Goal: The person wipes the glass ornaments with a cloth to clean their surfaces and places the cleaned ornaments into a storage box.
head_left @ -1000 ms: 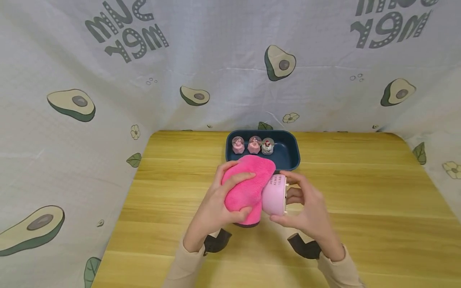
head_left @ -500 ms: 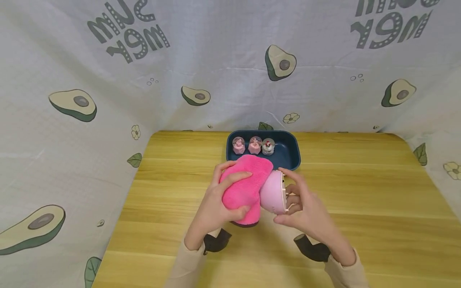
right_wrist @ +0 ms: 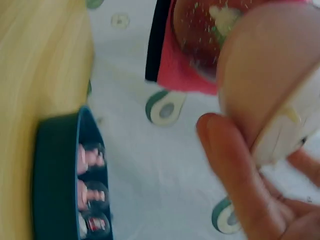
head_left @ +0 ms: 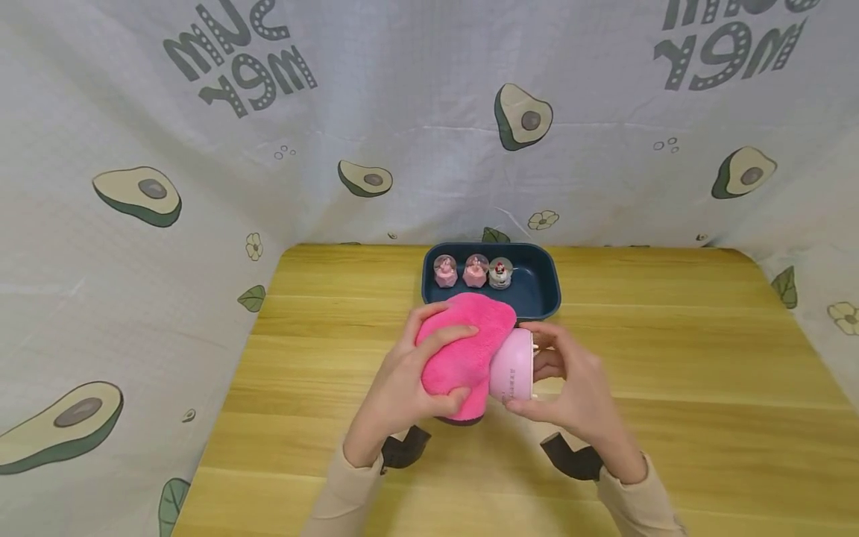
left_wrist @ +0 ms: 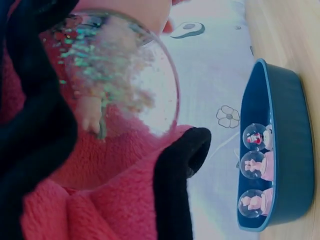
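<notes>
My left hand (head_left: 406,377) grips a bright pink plush cloth (head_left: 463,365) with dark edging, folded round the glass ball of a large snow globe. My right hand (head_left: 580,391) holds the globe's rounded pink base (head_left: 511,365) between thumb and fingers, with the underside facing right. The globe lies sideways above the table, its glass hidden by cloth in the head view. Through the left wrist view the clear ball (left_wrist: 150,100) shows glitter and a small figure inside, with cloth pressed along its far side. White feet jut from the base's underside.
Beyond the hands, a dark blue tray (head_left: 537,291) stands at the table's back. In its left part sit two pink small snow globes (head_left: 445,272) and a white one (head_left: 499,274). A pale avocado-print curtain (head_left: 429,127) hangs behind the wooden table (head_left: 671,358).
The globe's base has turned, so its printed lettering sits lower now. My right fingers loosened and shifted right half a second ago, then came back onto the base. The cloth moved slightly.
</notes>
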The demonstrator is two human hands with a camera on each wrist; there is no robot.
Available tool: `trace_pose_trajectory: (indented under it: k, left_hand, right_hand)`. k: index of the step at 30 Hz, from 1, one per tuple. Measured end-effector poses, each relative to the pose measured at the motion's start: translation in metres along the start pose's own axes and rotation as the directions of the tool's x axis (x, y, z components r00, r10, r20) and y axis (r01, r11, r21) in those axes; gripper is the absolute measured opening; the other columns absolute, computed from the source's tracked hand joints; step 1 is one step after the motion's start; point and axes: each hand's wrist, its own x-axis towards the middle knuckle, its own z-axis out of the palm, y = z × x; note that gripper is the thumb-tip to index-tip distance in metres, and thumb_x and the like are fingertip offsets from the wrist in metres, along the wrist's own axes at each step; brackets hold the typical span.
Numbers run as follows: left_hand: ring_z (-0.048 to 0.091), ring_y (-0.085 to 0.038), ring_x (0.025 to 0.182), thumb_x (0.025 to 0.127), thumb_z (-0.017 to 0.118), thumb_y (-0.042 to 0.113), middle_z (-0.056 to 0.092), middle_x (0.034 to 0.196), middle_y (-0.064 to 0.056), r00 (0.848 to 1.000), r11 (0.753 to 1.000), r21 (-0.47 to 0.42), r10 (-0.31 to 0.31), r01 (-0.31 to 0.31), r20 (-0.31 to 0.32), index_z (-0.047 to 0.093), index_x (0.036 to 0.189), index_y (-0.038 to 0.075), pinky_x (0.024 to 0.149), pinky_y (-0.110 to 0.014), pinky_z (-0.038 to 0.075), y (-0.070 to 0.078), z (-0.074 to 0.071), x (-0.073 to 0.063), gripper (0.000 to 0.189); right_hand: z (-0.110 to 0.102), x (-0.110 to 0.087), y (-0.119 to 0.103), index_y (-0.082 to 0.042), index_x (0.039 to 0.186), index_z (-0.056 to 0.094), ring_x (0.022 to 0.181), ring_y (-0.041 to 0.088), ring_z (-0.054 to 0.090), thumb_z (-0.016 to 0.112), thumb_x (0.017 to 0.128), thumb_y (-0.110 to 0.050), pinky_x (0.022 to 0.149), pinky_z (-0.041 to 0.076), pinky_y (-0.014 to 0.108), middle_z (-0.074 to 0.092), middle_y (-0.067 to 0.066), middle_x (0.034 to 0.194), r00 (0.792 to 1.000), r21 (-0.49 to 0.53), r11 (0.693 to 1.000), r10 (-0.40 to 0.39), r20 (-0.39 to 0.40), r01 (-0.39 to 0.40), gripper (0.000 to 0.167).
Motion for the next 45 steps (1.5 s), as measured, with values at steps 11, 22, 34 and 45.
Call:
trace_pose_trajectory:
  k: [11, 22, 34, 45]
  left_hand:
    - [0.040, -0.018, 0.124, 0.067, 0.076, 0.026, 0.033, 0.144, 0.004, 1.000, 0.998, -0.064, -0.022, 0.022, -0.010, 0.059, 0.126, 0.027, 0.077, -0.032, 0.054, -0.004, -0.001, -0.002, 0.061]
    - [0.036, -0.018, 0.126, 0.069, 0.075, 0.024, 0.032, 0.142, 0.006, 0.995, 0.978, -0.187, -0.086, 0.094, 0.051, 0.056, 0.128, 0.026, 0.082, -0.035, 0.053, -0.001, -0.006, -0.001, 0.061]
    - [0.041, -0.018, 0.123, 0.068, 0.074, 0.028, 0.035, 0.144, 0.000, 0.995, 0.986, 0.133, 0.093, -0.097, 0.033, 0.060, 0.124, 0.027, 0.074, -0.024, 0.052, -0.002, -0.002, -0.001, 0.057]
    - [0.038, -0.020, 0.126, 0.066, 0.076, 0.023, 0.035, 0.142, 0.003, 1.000, 0.983, -0.181, -0.023, 0.024, 0.006, 0.059, 0.126, 0.022, 0.080, -0.035, 0.054, -0.005, -0.013, -0.002, 0.062]
  right_hand:
    - [0.000, 0.000, -0.009, 0.008, 0.129, 0.035, 0.067, 0.017, 0.066, 0.070, 0.083, -0.009, 0.055, 0.056, 0.035, 0.061, 0.022, 0.096, 0.911, 0.207, 0.892, 0.365, 0.193, -0.401, 0.060]
    - [-0.008, -0.002, -0.002, -0.001, 0.135, 0.045, 0.093, 0.012, 0.057, 0.093, 0.056, -0.029, 0.080, 0.050, 0.017, 0.053, 0.007, 0.122, 0.990, -0.041, 0.995, -0.087, 0.110, 0.092, 0.096]
    - [0.009, -0.004, -0.006, 0.005, 0.126, 0.042, 0.057, 0.021, 0.064, 0.056, 0.091, -0.017, 0.048, 0.054, 0.037, 0.063, 0.022, 0.096, 0.879, 0.264, 0.838, 0.452, 0.153, -0.477, 0.044]
    - [-0.002, -0.002, -0.005, -0.004, 0.141, 0.038, 0.088, 0.012, 0.058, 0.094, 0.054, -0.016, 0.064, 0.055, 0.024, 0.054, 0.010, 0.115, 0.988, 0.006, 0.998, -0.057, 0.147, 0.057, 0.104]
